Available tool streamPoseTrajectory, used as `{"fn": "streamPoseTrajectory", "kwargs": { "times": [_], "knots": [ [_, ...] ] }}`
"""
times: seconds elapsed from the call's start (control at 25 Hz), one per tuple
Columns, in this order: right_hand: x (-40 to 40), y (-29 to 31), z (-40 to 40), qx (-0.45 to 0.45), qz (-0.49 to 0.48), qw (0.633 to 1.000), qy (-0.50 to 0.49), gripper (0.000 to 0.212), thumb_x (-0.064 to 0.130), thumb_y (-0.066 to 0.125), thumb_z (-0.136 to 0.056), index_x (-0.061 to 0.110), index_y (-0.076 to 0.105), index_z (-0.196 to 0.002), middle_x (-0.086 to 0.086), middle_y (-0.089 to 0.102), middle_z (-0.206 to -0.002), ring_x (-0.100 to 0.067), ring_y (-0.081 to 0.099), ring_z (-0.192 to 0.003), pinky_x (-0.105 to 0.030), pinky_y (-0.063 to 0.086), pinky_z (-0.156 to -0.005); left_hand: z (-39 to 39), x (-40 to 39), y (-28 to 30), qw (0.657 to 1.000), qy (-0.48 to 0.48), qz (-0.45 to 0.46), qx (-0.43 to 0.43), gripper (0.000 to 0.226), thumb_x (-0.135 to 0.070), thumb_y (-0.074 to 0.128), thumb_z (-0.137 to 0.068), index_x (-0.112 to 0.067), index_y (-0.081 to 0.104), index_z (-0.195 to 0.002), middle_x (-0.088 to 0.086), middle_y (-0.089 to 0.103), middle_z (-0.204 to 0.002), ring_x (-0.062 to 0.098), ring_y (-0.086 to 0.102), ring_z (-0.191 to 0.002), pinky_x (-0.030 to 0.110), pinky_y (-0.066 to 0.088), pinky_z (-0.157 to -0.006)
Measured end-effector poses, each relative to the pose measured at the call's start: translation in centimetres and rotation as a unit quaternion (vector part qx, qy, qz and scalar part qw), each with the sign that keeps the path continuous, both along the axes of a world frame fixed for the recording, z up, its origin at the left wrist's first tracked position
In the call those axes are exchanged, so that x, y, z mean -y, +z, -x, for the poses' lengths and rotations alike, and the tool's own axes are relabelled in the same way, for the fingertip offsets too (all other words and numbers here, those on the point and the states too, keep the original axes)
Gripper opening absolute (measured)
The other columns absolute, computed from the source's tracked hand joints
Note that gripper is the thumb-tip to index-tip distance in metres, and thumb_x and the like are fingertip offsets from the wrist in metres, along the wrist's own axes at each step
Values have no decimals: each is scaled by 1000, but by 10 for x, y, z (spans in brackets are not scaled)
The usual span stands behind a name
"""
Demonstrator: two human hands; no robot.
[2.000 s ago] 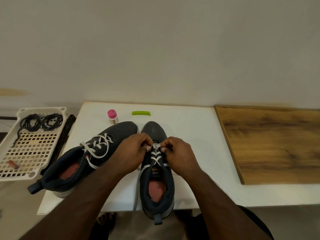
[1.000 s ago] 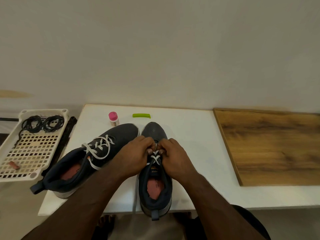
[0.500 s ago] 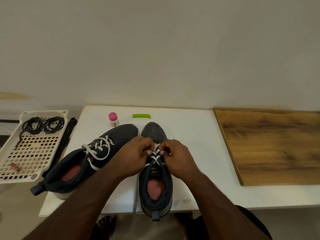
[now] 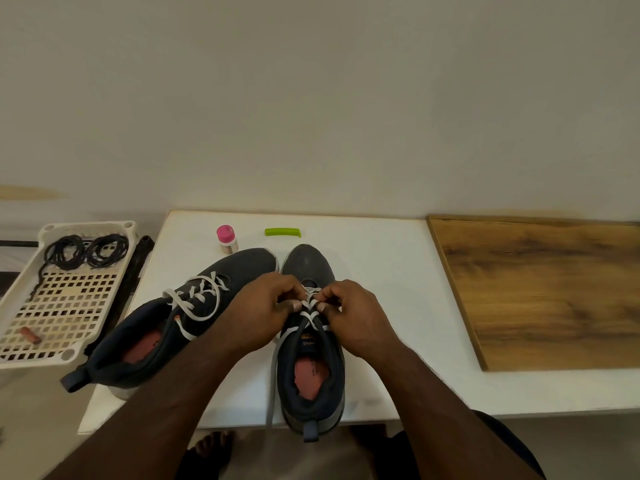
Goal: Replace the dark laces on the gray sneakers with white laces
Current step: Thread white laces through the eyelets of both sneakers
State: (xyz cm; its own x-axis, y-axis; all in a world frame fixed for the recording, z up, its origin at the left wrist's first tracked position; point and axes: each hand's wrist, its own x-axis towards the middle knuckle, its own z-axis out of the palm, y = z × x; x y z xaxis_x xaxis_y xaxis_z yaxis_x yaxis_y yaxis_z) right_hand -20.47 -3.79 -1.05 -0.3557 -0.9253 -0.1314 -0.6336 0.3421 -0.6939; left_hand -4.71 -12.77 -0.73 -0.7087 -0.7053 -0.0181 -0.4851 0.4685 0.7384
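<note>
White flat lace [image 4: 309, 315] is the working material at this step. It is threaded in crossings over the tongue of the gray knit sneaker [image 4: 311, 344] that stands at the near edge of the white tabletop [image 4: 381, 271], toe pointing to the far edge. One loose end of the lace trails down that sneaker's left side and hangs past the near edge.

Your left hand [image 4: 266, 306] and right hand [image 4: 349, 313] are both curled in over the upper crossings, and each grip pinches the lace between thumb and fingertips. Which eyelet is being fed is hidden under the fingers.

To do this step well:

1. Keep the lace flat. Remove any twist before drawing it through.
2. Pull both sides evenly so the crossings sit centred on the tongue.
3. Check the trailing end. It appears likely to snag on the tabletop edge when drawn in.
4. Hold the sneaker square; it overhangs the near edge slightly and may tip.

The second gray knit sneaker [image 4: 180, 320] lies angled toward the left edge, already carrying its own white lace [image 4: 199, 297]. The coiled dark laces [image 4: 86, 251] rest in the white slotted plastic tray [image 4: 20, 360], which sits off the left edge. On this evidence the task is judged close to complete.
</note>
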Motion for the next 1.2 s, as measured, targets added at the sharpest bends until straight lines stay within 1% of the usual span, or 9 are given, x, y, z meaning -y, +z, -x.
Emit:
{"fn": "streamPoseTrajectory", "kwargs": {
  "times": [0.16, 0.28, 0.48, 0.68, 0.8, 0.92, 1.0, 1.08, 1.2],
  "knots": [
    [1, -1, -1, -11, 4, 1000, 0, 8, 16, 62, -95, 21, 69, -93, 5, 64, -96, -6, 54, -85, -9, 35, -68, 4, -3, -2, 999, 26, -20, -21, 15, -14, 59, -94, -27, 61, -88, -9, 62, -87, 4, 57, -83, 25, 48, -72],
    [0, -2, 1, -8, -1, 1000, -2, 8, 17, 62, -95, 20, 69, -93, 4, 65, -98, -8, 55, -88, -9, 37, -69, 0, 1, -1, 998, 40, -55, 1, 13, -16, 64, -92, -29, 66, -90, -11, 68, -87, -1, 62, -82, 19, 47, -72],
    [1, -5, 0, -7, 17, 1000, -6, 10, 13, 57, -96, 20, 60, -89, 6, 61, -91, -8, 53, -83, -21, 40, -70, 2, -3, 1, 1000, 29, -11, 0, 17, -17, 64, -92, -31, 63, -83, -13, 65, -85, 1, 59, -85, 21, 46, -76],
    [1, -4, 0, 19, 11, 1000, -18, 10, 17, 59, -96, 25, 62, -90, 10, 64, -90, -3, 57, -83, -15, 41, -69, 2, -3, -1, 999, 50, -11, -3, 13, -18, 63, -92, -30, 62, -86, -12, 65, -82, 1, 60, -80, 19, 44, -71],
    [-4, -2, 6, 54, 25, 997, -48, 11, 15, 65, -91, 26, 64, -89, 12, 67, -89, -2, 61, -84, -17, 46, -72, -4, -1, 0, 994, 76, -74, -34, 10, -17, 71, -88, -25, 65, -89, -8, 69, -84, -1, 63, -81, 17, 47, -73],
    [-12, 0, 12, 75, 14, 997, -19, 15, 13, 68, -88, 27, 72, -88, 12, 72, -93, -2, 65, -91, -23, 52, -83, -15, 1, 4, 982, 28, -174, -64, 11, -10, 73, -86, -19, 73, -93, -1, 74, -92, 6, 68, -88, 25, 53, -82],
    [-16, 2, 10, 71, 4, 997, 3, 16, 13, 69, -88, 25, 76, -96, 11, 73, -99, -3, 65, -95, -21, 51, -87, -18, -1, 4, 986, -6, -158, -46, 15, -12, 74, -86, -22, 75, -98, -1, 74, -94, 8, 68, -92, 24, 53, -84],
    [-16, 3, 7, 58, 8, 998, 7, 16, 14, 69, -89, 23, 77, -100, 10, 72, -101, -4, 64, -95, -12, 45, -82, -16, -3, 3, 993, -7, -112, -36, 16, -15, 74, -86, -28, 75, -96, -6, 72, -90, 7, 67, -90, 21, 51, -83],
    [-14, 5, 2, 26, 22, 999, 14, 12, 13, 65, -90, 21, 74, -93, 8, 70, -95, -5, 61, -88, -7, 41, -73, -12, -8, 2, 998, -4, -62, -32, 15, -14, 73, -85, -29, 72, -87, -8, 70, -87, 7, 64, -90, 20, 50, -81]
  ]
}}
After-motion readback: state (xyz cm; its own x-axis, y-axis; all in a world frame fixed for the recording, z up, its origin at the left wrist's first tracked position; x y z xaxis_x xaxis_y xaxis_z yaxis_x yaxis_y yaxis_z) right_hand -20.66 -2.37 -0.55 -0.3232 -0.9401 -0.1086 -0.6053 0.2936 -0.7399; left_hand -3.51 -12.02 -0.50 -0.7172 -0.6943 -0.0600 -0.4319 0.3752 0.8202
